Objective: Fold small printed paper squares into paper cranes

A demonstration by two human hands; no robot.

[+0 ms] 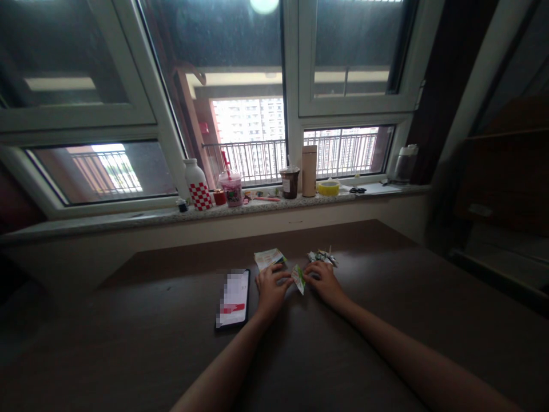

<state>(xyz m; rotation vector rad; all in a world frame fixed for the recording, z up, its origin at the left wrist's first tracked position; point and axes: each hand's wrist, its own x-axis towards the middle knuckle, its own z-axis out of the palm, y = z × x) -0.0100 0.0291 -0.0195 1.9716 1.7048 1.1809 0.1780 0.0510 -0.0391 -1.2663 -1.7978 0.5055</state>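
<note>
A small folded piece of paper (298,279), white with green and red print, stands between my two hands over the dark table. My left hand (272,289) pinches its left edge with thumb and forefinger. From the other side, the fingertips of my right hand (326,281) grip its right edge. Just beyond my left hand lies a stack of flat printed papers (268,257). Behind my right hand sits a small heap of folded paper pieces (322,256), partly hidden by the fingers.
A phone (234,300) with a lit screen lies left of my left hand on the brown table (171,343). Along the windowsill stand a checkered bottle (198,186), a pink drink cup (232,189), a dark drink cup (289,183), a tan flask (309,171) and yellow tape (328,188).
</note>
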